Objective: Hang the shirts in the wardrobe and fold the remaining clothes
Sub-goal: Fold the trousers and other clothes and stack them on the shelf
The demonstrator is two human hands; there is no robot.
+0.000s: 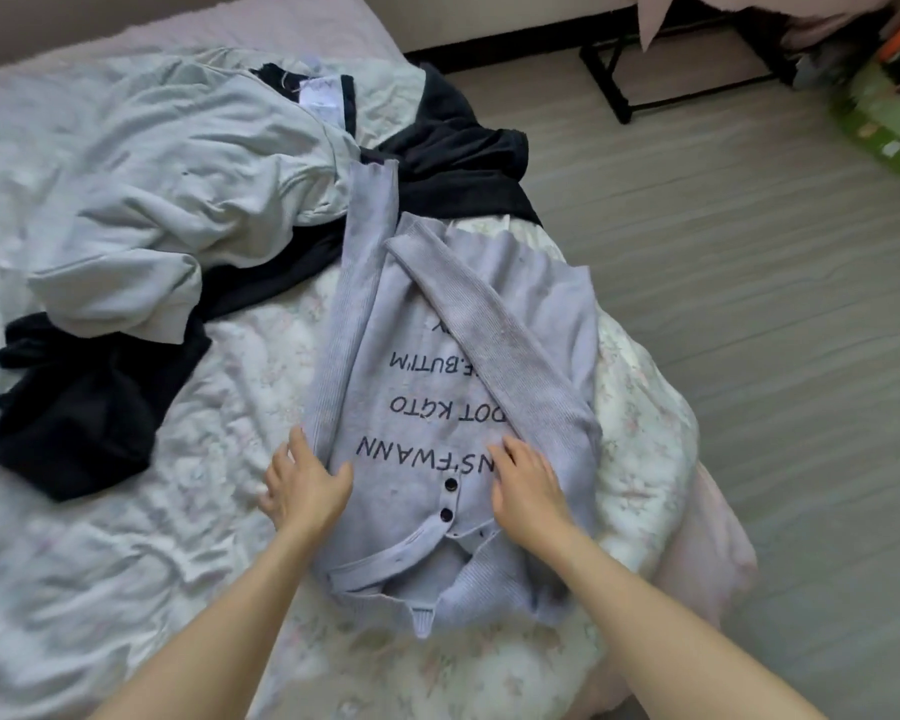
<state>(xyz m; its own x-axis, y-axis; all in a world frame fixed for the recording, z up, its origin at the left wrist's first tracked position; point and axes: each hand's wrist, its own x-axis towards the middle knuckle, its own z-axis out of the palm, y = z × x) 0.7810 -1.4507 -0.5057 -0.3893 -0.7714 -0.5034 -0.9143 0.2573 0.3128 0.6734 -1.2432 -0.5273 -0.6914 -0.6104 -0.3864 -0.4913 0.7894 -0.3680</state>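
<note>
The lavender cardigan (453, 407) is lying on the near right part of the bed (126, 537), both sleeves folded over it, while the left hand (305, 485) and right hand (528, 491) are pressing it with relaxed, uncurled fingers.

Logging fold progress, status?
Both hands flat: left hand, right hand on lilac cardigan, sleeves folded in. Black garment under its far sleeve.

Lilac cardigan (453, 407) flat, sleeves folded inward
</note>
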